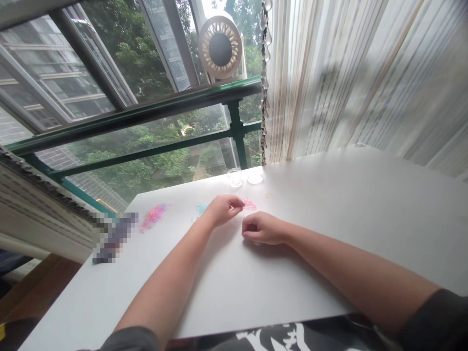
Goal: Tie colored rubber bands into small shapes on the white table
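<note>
My left hand point(224, 209) reaches over the white table point(219, 287), fingers pinched together at the edge of a small pile of pink, thin, loop-like pieces point(250, 204). Whether a piece is between those fingertips is too small to tell. Just nearer and to the right, my right hand point(266, 228) rests on the tabletop with its fingers curled in and closed. What it holds, if anything, is hidden. Partly behind my left hand lies a light-blue pile point(200, 209) of similar small pieces. Farther left is a larger mixed pink and purple pile point(155, 216).
A clear round container point(235, 178) and a shallow round clear dish or lid point(255, 179) stand at the table's far edge. A pixelated dark object point(116, 239) lies at the left edge. Beyond are a green railing point(146, 114), a round fan point(221, 48) and a striped curtain point(329, 78).
</note>
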Motion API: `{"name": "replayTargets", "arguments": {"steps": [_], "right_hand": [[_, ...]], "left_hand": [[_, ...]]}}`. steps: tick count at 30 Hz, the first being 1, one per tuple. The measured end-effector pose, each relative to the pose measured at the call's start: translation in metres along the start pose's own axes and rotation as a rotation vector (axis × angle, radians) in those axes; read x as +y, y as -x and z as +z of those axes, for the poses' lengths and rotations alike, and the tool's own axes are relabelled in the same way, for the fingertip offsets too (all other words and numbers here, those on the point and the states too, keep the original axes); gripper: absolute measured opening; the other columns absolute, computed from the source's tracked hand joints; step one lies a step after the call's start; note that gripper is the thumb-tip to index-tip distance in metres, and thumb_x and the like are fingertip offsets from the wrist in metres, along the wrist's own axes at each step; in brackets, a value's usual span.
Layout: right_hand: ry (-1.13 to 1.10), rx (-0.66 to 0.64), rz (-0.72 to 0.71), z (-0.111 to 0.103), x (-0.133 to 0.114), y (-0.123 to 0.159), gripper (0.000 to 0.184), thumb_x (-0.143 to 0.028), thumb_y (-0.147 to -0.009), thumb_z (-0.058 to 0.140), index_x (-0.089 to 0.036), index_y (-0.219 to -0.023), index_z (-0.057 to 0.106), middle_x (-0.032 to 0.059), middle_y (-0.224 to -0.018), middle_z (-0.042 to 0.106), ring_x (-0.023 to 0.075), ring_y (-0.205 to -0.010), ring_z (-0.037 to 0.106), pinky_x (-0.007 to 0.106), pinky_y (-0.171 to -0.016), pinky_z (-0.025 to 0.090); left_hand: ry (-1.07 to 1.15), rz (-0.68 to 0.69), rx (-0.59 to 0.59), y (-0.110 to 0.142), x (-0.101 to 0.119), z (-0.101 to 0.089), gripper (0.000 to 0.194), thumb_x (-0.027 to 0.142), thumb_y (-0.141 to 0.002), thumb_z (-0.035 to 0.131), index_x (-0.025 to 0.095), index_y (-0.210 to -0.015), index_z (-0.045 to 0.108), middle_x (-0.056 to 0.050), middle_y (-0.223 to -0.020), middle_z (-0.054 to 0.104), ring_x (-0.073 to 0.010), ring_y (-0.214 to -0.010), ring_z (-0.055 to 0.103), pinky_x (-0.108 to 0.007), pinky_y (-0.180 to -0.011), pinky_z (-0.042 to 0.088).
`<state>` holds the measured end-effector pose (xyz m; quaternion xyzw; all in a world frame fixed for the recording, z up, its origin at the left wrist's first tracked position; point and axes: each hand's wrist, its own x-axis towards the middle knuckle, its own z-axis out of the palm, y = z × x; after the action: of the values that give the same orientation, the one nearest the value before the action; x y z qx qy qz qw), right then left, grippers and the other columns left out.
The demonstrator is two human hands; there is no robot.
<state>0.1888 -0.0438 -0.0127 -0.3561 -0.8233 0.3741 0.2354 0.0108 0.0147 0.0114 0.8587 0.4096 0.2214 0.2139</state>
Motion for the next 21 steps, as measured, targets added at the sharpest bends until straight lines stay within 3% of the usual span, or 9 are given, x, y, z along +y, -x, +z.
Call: {"name": "replayTargets", "arguments": {"steps": [4,8,16,21], "right_hand": [[-0.013,-0.005,-0.006,0.001,0.002,-0.001,0.008,-0.015,-0.071,0.052,-0.015,-0.071,0.060,-0.0028,-0.061,0.057,0.0073,-0.053,0.048,0.018,-0.051,0.037],[0.005,0.019,-0.023,0.002,0.002,-0.002,0.009,-0.014,-0.071,0.053,-0.016,-0.071,0.061,-0.0021,-0.063,0.060,0.0081,-0.055,0.050,0.018,-0.053,0.038],[0.003,0.024,-0.024,0.001,0.002,-0.002,0.009,-0.015,-0.071,0.053,-0.016,-0.072,0.062,-0.0016,-0.064,0.059,0.0086,-0.056,0.050,0.018,-0.054,0.038],[0.008,0.025,-0.031,0.000,0.002,-0.002,0.010,-0.015,-0.072,0.053,-0.016,-0.073,0.063,-0.0018,-0.064,0.059,0.0084,-0.056,0.050,0.018,-0.055,0.038]], "left_hand": [[-0.159,0.037,-0.075,-0.031,0.006,0.009,0.020,0.022,-0.071,0.056,0.021,-0.084,0.071,0.000,-0.081,0.071,-0.0148,-0.074,0.063,-0.022,-0.068,0.049],[-0.213,0.007,-0.101,-0.041,0.003,0.012,0.019,0.026,-0.070,0.058,0.021,-0.082,0.072,-0.001,-0.079,0.071,-0.0176,-0.071,0.063,-0.025,-0.066,0.048],[-0.140,0.058,-0.024,-0.035,-0.002,-0.005,0.028,0.012,-0.069,0.051,0.021,-0.087,0.069,-0.002,-0.093,0.067,-0.0156,-0.080,0.061,-0.026,-0.074,0.049],[-0.060,-0.012,0.119,-0.008,0.006,-0.015,0.025,0.018,-0.077,0.048,0.021,-0.092,0.067,-0.003,-0.098,0.066,-0.0151,-0.081,0.061,-0.024,-0.069,0.048]]}}
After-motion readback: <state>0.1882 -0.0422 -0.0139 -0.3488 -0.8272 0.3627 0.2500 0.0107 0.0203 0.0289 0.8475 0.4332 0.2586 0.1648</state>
